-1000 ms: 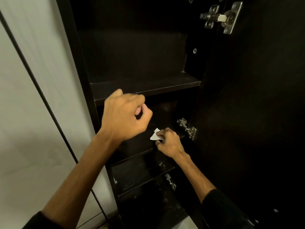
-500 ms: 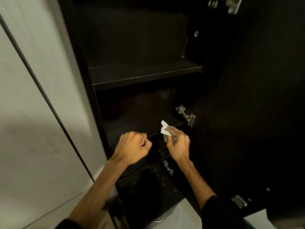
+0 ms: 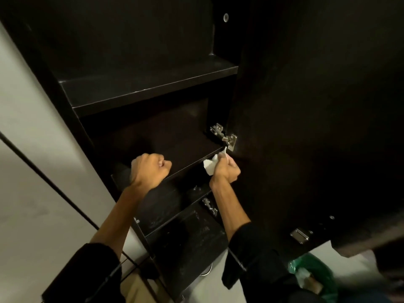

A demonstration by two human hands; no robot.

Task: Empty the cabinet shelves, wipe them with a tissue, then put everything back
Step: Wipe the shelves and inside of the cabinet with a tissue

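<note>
A tall dark cabinet stands open in front of me with bare shelves. The upper shelf is at mid height, a second shelf lies below it, and a lower shelf sits under that. My right hand is shut on a crumpled white tissue at the right front corner of the second shelf. My left hand is a closed fist at that shelf's front edge, with nothing visible in it.
The cabinet door hangs open on the right, held by a metal hinge. A pale wall is on the left. A green plastic bag lies on the floor at the lower right.
My left hand dropped from the upper shelf edge to the second shelf's front. My right hand drew the tissue from inside the shelf out to its right front corner. My view tilted down.
</note>
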